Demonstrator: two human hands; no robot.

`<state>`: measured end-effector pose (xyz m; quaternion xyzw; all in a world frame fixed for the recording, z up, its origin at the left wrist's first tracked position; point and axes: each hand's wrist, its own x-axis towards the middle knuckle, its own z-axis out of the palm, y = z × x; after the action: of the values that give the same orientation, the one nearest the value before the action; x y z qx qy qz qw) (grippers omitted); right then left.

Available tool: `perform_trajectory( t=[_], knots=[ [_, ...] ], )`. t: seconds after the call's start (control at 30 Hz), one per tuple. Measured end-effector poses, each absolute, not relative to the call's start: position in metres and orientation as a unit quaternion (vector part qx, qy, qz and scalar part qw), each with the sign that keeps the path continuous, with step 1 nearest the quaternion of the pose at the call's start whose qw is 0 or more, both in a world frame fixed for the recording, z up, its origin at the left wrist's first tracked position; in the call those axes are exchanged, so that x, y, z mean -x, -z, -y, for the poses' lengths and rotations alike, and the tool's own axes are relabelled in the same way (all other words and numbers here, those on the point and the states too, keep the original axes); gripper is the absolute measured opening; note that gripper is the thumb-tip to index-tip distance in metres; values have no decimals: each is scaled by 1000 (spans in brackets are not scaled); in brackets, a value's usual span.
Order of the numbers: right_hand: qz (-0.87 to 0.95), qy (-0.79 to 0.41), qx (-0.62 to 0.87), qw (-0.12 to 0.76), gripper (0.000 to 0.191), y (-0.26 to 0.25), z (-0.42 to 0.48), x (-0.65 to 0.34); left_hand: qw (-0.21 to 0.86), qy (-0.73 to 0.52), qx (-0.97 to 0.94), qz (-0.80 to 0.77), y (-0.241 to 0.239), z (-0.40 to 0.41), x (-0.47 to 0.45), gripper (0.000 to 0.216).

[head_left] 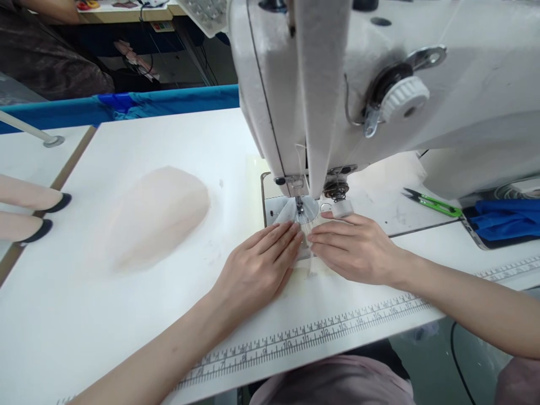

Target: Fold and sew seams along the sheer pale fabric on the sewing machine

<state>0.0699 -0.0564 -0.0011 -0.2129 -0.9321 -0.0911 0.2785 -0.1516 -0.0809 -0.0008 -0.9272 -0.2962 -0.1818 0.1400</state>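
At the needle of a white sewing machine [291,112], my left hand [261,259] lies flat with its fingers stretched out together. My right hand [356,247] rests to the right of the needle, fingers extended and slightly apart, its index finger close to the presser foot [300,207]. A thin, see-through whitish piece of fabric [287,211] shows beside the foot, partly hidden by my left fingertips. Pale threads [310,239] run down between the two hands. Both hands press down on the work area around the metal needle plate [274,207].
Green-handled thread snips [439,205] lie right of the machine, near blue cloth [510,218] on a phone-like dark object. A beige oval patch [169,219] marks the white table. Two beige pieces with black ends [31,194] lie left. A printed ruler [295,340] follows the front edge. Another person [46,56] sits beyond.
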Motion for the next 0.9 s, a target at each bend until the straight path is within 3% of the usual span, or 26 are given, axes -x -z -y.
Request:
perform_trajectory(
  t=[0.9],
  knots=[
    [924, 134, 217, 283, 20, 6, 50, -70, 152, 184, 924, 298, 1, 82, 150, 28]
  ],
)
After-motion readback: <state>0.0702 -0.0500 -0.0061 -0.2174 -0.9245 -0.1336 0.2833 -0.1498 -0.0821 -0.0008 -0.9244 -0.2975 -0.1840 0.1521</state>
